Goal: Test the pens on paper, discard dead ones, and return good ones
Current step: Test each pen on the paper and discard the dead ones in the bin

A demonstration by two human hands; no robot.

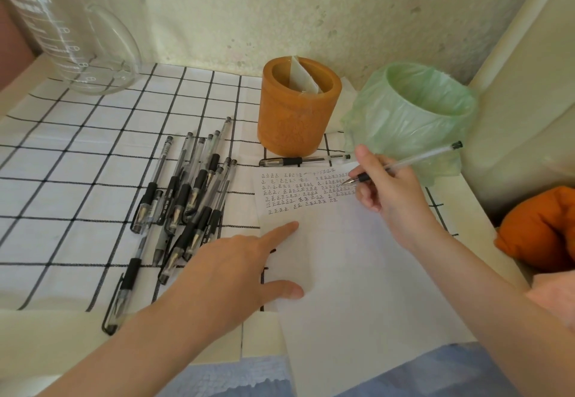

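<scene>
Gripping pen (407, 162), right hand (384, 192) has fingers curled round black grip, tip touching paper (342, 272) among rows of marks. Left hand (236, 269) flat, fingers straight and spread, pressing paper's left edge. Pens (186, 197) piled just left of left hand. Spare pen (303, 160) beyond right hand's fingertips, holder (298, 107) behind it. Lined bin (413, 116) just beyond right hand.

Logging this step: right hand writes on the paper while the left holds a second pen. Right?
No: the head view shows the left hand holding nothing, lying flat on the paper; the right hand does write there with its pen.
</scene>
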